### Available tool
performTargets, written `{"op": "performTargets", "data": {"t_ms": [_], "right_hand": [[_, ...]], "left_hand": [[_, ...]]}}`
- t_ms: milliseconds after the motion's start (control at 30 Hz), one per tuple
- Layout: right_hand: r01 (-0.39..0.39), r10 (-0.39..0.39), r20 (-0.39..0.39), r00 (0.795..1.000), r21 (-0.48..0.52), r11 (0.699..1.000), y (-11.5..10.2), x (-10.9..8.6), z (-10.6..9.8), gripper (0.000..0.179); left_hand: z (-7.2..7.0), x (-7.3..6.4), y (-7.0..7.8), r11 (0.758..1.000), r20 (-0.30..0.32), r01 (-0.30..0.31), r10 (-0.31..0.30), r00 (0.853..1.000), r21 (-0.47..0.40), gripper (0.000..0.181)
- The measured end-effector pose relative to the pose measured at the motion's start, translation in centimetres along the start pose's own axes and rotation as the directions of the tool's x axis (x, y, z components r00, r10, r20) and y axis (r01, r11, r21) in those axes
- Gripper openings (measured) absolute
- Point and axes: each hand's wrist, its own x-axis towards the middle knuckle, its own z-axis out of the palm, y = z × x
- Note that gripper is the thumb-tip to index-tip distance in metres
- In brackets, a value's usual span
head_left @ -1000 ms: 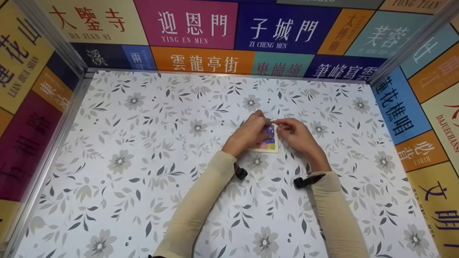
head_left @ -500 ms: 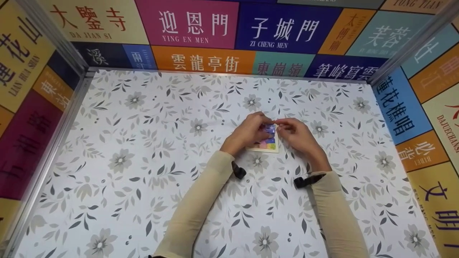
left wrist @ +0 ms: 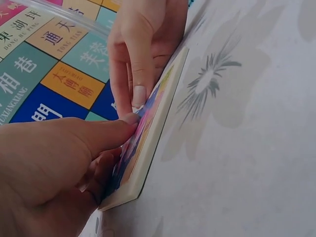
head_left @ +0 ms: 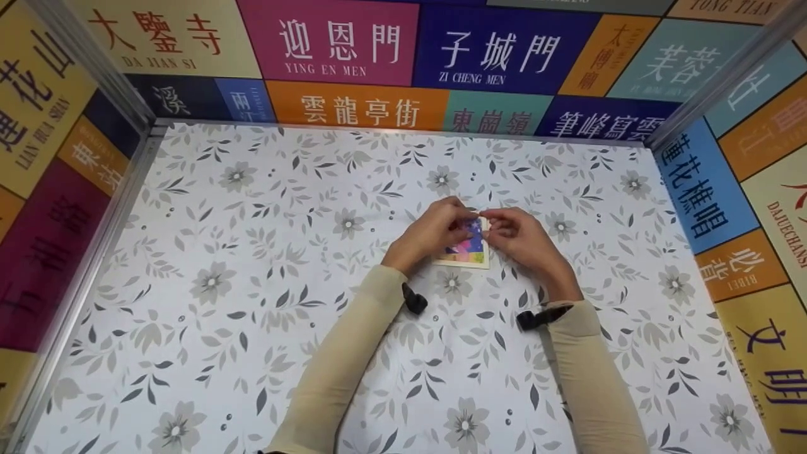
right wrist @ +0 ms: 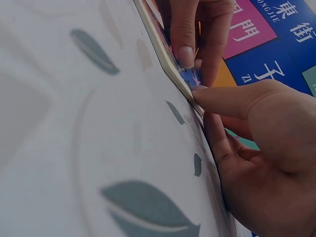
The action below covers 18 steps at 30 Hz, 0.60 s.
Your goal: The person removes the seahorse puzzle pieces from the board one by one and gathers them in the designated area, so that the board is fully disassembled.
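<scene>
A small picture board (head_left: pixel 470 258) with a cream frame lies flat on the table; it looks like a jigsaw puzzle, printed in blue, pink and yellow. My left hand (head_left: pixel 435 228) covers its left and upper part. In the right wrist view, a small blue puzzle piece (right wrist: pixel 190 76) shows at the left hand's thumb and index finger, which seem to pinch it near the board's corner. My right hand (head_left: pixel 520 234) holds the board's right edge, thumb on the frame and fingers curled beside it. Much of the picture is hidden under the hands.
The table (head_left: pixel 252 265) has a white cover with grey flowers and leaves. Colourful panels with Chinese lettering (head_left: pixel 353 44) wall in the back and both sides, with metal rails (head_left: pixel 120 208) along the edges. Each wrist carries a black strap camera (head_left: pixel 416 302).
My left hand has shifted slightly to the left and its thumb has moved up, uncovering more pink picture. The right thumb has come onto the board's right edge. The board has barely moved.
</scene>
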Motion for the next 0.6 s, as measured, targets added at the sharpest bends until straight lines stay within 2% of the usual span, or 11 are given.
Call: {"op": "performTargets", "data": {"t_ms": [233, 433, 600], "right_hand": [[-0.011, 0.011, 0.001, 1.0, -0.03, 1.0, 0.0, 0.1, 0.0, 0.048], [-0.01, 0.01, -0.001, 1.0, -0.055, 0.998, 0.2, 0.2, 0.0, 0.047], [0.003, -0.003, -0.002, 1.0, -0.049, 0.999, 0.3, 0.2, -0.1, 0.047]], "left_hand": [[0.3, -0.2, 0.8, 0.992, -0.012, 0.002, -0.001, 1.0, 0.13, 0.04], [0.0, -0.6, 0.3, 0.988, -0.04, -0.073, 0.079, 0.996, 0.135, 0.038], [-0.4, -1.2, 0.0, 0.989, -0.078, -0.092, 0.102, 0.992, 0.12, 0.039]]}}
